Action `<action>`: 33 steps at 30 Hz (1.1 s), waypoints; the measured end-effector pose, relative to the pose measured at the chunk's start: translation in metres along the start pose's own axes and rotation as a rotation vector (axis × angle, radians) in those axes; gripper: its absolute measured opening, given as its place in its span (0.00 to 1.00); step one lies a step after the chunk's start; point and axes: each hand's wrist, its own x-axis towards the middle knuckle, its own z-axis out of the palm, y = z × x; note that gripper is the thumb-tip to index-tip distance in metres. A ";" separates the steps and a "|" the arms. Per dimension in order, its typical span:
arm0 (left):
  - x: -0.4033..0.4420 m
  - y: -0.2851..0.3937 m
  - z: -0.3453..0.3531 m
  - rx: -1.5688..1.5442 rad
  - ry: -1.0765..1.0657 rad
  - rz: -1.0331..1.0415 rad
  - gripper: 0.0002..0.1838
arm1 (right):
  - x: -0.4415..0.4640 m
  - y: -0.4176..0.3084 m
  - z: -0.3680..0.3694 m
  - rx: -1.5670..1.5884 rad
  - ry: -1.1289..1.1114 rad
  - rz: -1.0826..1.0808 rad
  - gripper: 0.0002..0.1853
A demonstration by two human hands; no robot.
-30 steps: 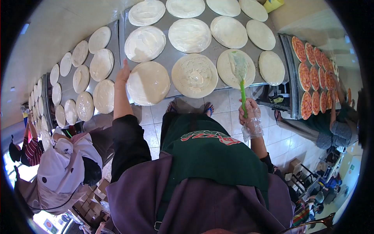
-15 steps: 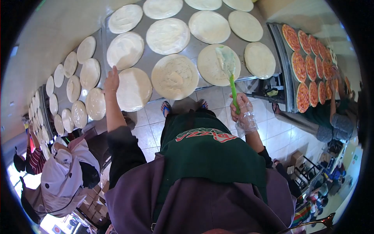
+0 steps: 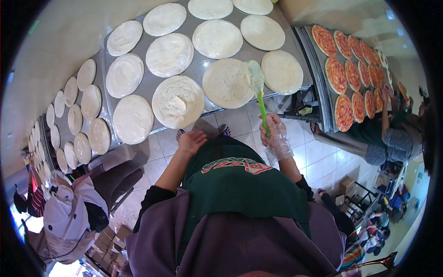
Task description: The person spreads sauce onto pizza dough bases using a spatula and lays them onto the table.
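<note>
My right hand (image 3: 275, 134), in a clear plastic glove, grips the green handle of a spatula (image 3: 262, 108). White cream coats its blade, which is over the right edge of a dotted dough round (image 3: 227, 83). My left hand (image 3: 191, 142) is bare, palm up with fingers apart, holding nothing, in front of the apron. Just beyond it lies a dough round (image 3: 177, 102) with a lump of cream at its middle. To its left is a round coated in cream (image 3: 133, 119).
More dough rounds cover the metal table (image 3: 199, 64) and another table at the left. Red-topped rounds (image 3: 335, 75) fill a table at the right, where a co-worker (image 3: 392, 134) stands. Another person (image 3: 69, 217) is at the left. Cardboard boxes (image 3: 104, 244) are behind.
My left hand has come back from the table's left side to in front of the apron, palm turned up. The view has shifted right along the table; the spatula stays in my right hand.
</note>
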 end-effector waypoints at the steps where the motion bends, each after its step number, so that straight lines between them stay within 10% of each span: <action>1: 0.012 0.002 -0.023 -0.154 0.067 0.123 0.20 | 0.003 0.001 -0.002 -0.004 -0.011 0.030 0.16; 25: -0.026 0.064 0.041 -0.565 -0.670 0.669 0.32 | 0.004 0.020 0.060 -0.418 -0.321 0.059 0.12; 33: -0.126 0.027 -0.033 -0.797 -0.819 0.799 0.32 | -0.083 0.050 0.137 -0.997 -0.429 -0.951 0.10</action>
